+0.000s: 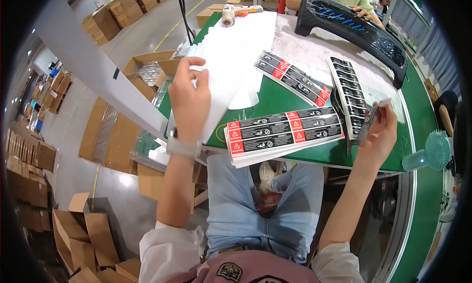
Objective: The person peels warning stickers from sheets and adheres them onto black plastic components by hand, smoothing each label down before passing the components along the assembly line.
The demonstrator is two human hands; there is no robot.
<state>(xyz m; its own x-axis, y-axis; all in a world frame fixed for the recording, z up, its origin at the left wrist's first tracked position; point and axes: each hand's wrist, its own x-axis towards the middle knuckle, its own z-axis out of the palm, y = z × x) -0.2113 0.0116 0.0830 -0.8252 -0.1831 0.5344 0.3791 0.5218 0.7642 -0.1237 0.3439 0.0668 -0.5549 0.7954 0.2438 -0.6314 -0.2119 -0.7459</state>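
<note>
We have the right hand (382, 131) at three o'clock, thumb and fingers pinching a thin, glossy dark piece (365, 131), its kind unclear. It should be light and bendable, perhaps slippery; edges make the best hold. Our left hand (191, 98), at ten, has half-curled fingers with nothing visible in them, over white sheets (236, 51).

Just inside three lies a warning-label stack (285, 131), likely floppy and easily creased; lift by the corners. Between one and two, a second label sheet (293, 78) and black-and-white label strip (347, 93) crowd the reach. Beyond, a co-worker's hand (363, 13) touches a curved black panel (351, 29).
</note>
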